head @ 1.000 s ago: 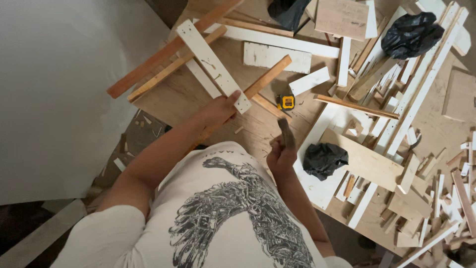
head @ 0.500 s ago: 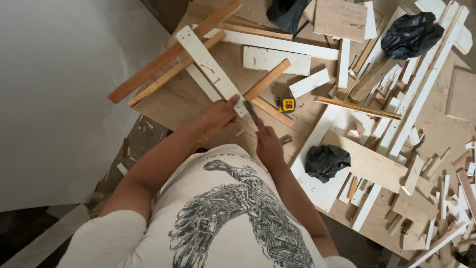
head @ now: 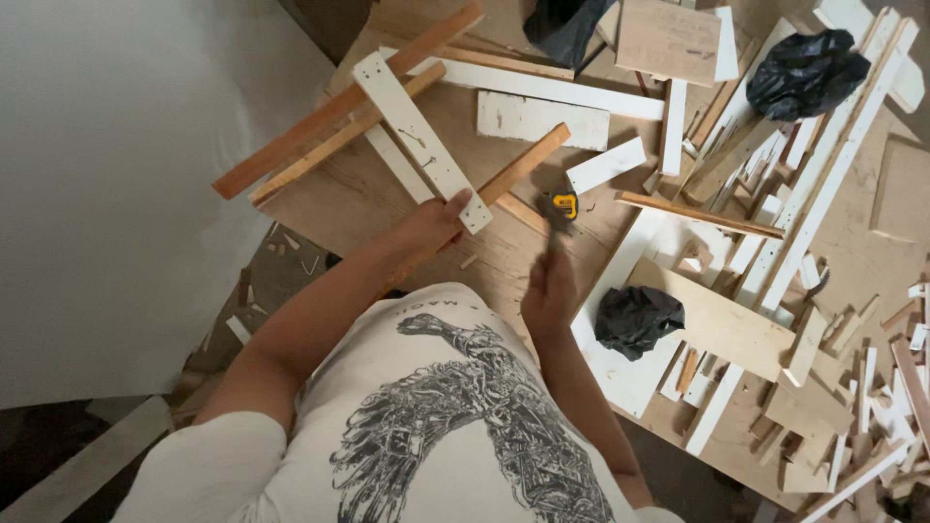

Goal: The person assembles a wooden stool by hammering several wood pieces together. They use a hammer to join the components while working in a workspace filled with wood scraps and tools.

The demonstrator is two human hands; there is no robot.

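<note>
Gripping one flat white-painted wooden slat (head: 419, 138) in left hand (head: 431, 221), right hand (head: 548, 283) closed around dark hammer handle (head: 553, 232), two reddish wooden battens (head: 334, 118) beneath on plywood surface (head: 349, 199)

The white slat (head: 422, 140) is matt painted wood, scuffed bare in spots, the reddish batten (head: 339, 107) raw rough timber, the worktop (head: 358, 199) dull unfinished plywood, the black bag (head: 635, 320) crinkled glossy plastic.
</note>
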